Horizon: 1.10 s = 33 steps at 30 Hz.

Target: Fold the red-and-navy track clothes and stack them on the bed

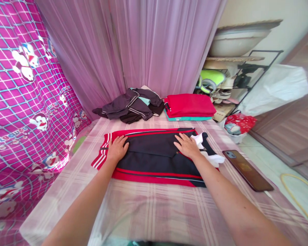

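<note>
A black and red jacket [151,147] lies folded lengthwise across the checked tablecloth, with red edges along its long sides. My left hand [117,148] rests flat on its left end, beside the red cuffs or hem with white stripes. On the right end, my right hand [187,145] presses down with fingers spread, next to a white piece of cloth [213,158] that sticks out from the fold. Both hands are open and grip nothing.
Behind the jacket sit a loose heap of dark clothes [133,104] and a neat stack topped by a red folded garment [190,105]. A charging phone [247,170] lies at the table's right edge. Beyond stands a shoe rack [263,70]; a patterned pink curtain [28,102] hangs at left.
</note>
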{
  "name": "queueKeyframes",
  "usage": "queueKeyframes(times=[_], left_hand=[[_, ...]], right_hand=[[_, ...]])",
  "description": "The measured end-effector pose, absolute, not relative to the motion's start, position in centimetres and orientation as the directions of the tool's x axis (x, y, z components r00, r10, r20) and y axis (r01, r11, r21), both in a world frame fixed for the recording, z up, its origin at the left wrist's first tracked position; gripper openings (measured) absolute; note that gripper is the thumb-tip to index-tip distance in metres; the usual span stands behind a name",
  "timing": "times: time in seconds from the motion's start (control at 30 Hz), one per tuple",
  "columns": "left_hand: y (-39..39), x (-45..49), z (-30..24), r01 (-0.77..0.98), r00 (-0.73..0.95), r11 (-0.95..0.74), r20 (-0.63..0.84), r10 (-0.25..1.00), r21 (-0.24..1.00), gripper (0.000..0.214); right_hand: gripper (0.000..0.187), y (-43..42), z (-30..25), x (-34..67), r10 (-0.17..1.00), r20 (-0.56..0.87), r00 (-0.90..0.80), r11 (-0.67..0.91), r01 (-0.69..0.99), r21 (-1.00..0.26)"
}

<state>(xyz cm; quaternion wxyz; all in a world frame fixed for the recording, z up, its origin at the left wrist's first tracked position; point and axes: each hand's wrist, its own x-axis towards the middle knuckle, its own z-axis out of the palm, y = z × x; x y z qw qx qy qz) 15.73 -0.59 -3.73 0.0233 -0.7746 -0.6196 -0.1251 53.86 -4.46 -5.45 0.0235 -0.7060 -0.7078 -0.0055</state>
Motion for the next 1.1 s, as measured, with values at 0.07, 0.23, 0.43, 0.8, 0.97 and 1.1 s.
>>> queueKeyframes(times=[0.07, 0.23, 0.43, 0.8, 0.97, 1.1], left_hand=[[-0.6, 15.7, -3.7, 0.965, 0.199, -0.231, 0.221, 0.955, 0.128, 0.048], [-0.7, 15.9, -3.4, 0.968, 0.192, -0.219, 0.193, 0.962, 0.126, 0.05], [-0.8, 16.0, -3.2, 0.969, 0.192, -0.217, 0.189, 0.963, 0.119, 0.049], [-0.6, 15.9, -3.5, 0.968, 0.197, -0.223, 0.204, 0.959, 0.113, 0.05], [-0.6, 15.9, -3.4, 0.969, 0.199, -0.223, 0.2, 0.959, 0.105, 0.051], [-0.6, 16.0, -3.4, 0.97, 0.195, -0.218, 0.197, 0.961, 0.104, 0.05]], right_hand=[[0.059, -4.4, -5.7, 54.0, 0.999, 0.05, -0.005, 0.006, 1.0, -0.025], [0.059, -4.3, -5.7, 54.0, 0.999, 0.052, -0.007, 0.008, 1.0, -0.03], [0.059, -4.5, -5.2, 53.8, 0.999, 0.031, 0.009, -0.008, 0.999, -0.032], [0.058, -4.7, -5.0, 53.6, 0.999, 0.049, 0.007, -0.006, 1.0, -0.028], [0.058, -4.6, -5.0, 53.7, 0.999, 0.042, 0.007, -0.006, 0.999, -0.036], [0.058, -4.7, -4.8, 53.6, 0.999, 0.037, 0.016, -0.015, 0.999, -0.04]])
